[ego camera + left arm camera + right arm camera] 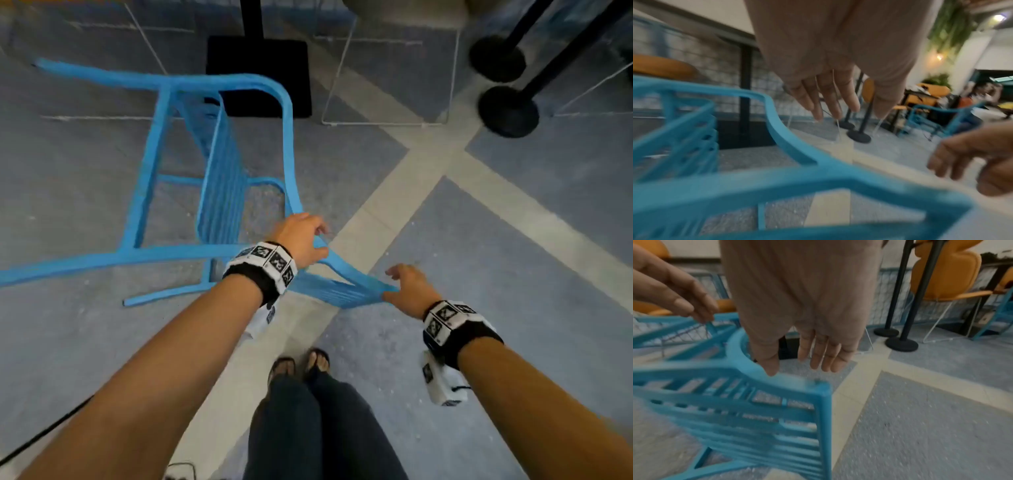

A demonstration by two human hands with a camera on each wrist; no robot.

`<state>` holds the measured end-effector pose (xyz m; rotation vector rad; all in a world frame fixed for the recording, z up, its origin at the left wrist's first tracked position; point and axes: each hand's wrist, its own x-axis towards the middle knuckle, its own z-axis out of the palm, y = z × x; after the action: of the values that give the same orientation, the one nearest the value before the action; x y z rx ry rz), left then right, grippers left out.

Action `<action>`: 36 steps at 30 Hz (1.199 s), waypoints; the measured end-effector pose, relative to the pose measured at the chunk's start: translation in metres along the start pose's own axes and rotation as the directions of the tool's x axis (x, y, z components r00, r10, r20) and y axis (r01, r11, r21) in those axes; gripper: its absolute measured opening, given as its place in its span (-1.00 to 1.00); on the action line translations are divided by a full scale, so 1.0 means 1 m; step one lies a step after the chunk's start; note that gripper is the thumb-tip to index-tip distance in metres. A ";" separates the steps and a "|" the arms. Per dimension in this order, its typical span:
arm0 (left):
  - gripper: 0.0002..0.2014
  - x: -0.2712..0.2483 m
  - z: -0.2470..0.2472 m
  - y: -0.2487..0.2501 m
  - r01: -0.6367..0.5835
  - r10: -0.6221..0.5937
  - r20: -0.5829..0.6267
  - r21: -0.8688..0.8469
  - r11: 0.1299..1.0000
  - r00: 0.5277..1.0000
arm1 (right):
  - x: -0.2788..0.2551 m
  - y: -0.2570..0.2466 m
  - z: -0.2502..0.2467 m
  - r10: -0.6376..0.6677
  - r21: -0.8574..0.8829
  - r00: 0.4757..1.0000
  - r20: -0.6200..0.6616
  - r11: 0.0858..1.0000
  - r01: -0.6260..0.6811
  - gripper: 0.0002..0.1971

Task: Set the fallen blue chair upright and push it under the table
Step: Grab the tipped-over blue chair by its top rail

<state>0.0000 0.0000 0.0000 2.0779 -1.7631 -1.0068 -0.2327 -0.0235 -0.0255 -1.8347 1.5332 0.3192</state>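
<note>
The blue chair (pixel 219 192) lies on its side on the grey floor (pixel 513 274), filling the left and centre of the head view, its slatted backrest (pixel 335 291) toward the lower centre. The left hand (pixel 301 240) rests on the frame above the backrest; its grip is open, with straight fingers (pixel 828 99) clear of the rail in the left wrist view. The right hand (pixel 409 291) is also open, its thumb (pixel 768 360) touching the backrest's top corner. Black stand bases (pixel 507 109) occupy the upper right.
</note>
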 end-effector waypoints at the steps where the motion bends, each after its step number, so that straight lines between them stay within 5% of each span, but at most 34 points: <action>1: -0.64 0.011 0.016 -0.003 -0.028 0.026 0.038 0.032 0.999 0.999 | 0.010 0.008 0.008 0.002 0.008 1.000 -0.007 1.000 -0.002 -0.51; 5: -0.54 0.043 0.069 -0.018 -0.177 0.139 0.174 0.225 0.958 0.975 | 0.036 0.031 0.042 0.017 0.081 0.999 -0.052 0.997 -0.013 -0.61; 9: -0.64 0.061 0.093 -0.027 -0.334 0.226 0.279 0.442 0.833 0.933 | 0.051 0.039 0.063 -0.017 0.079 0.987 -0.160 0.996 0.030 -0.82; 16: -0.53 0.062 0.081 -0.006 -0.325 0.201 0.280 0.525 0.786 0.939 | 0.043 0.033 0.044 -0.078 0.057 0.970 -0.231 0.994 0.093 -0.78; 17: -0.51 0.050 0.040 0.018 -0.294 0.141 0.311 0.525 0.799 0.940 | 0.025 0.013 0.009 -0.039 0.101 0.985 -0.168 0.993 0.056 -0.78; 24: -0.38 0.041 0.004 0.015 -0.132 0.112 0.069 0.479 0.868 0.991 | 0.022 -0.049 -0.022 -0.267 0.011 0.934 -0.237 0.961 0.278 -0.80; 29: -0.38 0.011 -0.082 0.073 -0.080 0.092 -0.027 0.299 0.951 0.995 | -0.011 -0.116 -0.116 -0.424 -0.038 0.875 -0.232 0.903 0.428 -0.78; 32: -0.32 -0.006 -0.124 0.094 -0.054 0.081 -0.106 0.239 0.970 0.991 | -0.023 -0.132 -0.152 -0.521 0.103 0.828 -0.209 0.830 0.548 -0.75; 34: -0.31 -0.019 -0.140 0.111 -0.066 0.103 -0.173 0.209 0.976 0.980 | -0.022 -0.128 -0.155 -0.498 0.211 0.847 -0.187 0.821 0.530 -0.66; 36: -0.34 -0.033 -0.152 0.121 -0.064 0.116 -0.281 0.188 0.980 0.953 | -0.016 -0.109 -0.138 -0.355 0.226 0.928 -0.116 0.900 0.373 -0.51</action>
<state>0.0006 -0.0364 0.1938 2.0960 -1.8275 -0.5027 -0.1695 -0.0971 0.1216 -1.9001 1.1786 -0.1114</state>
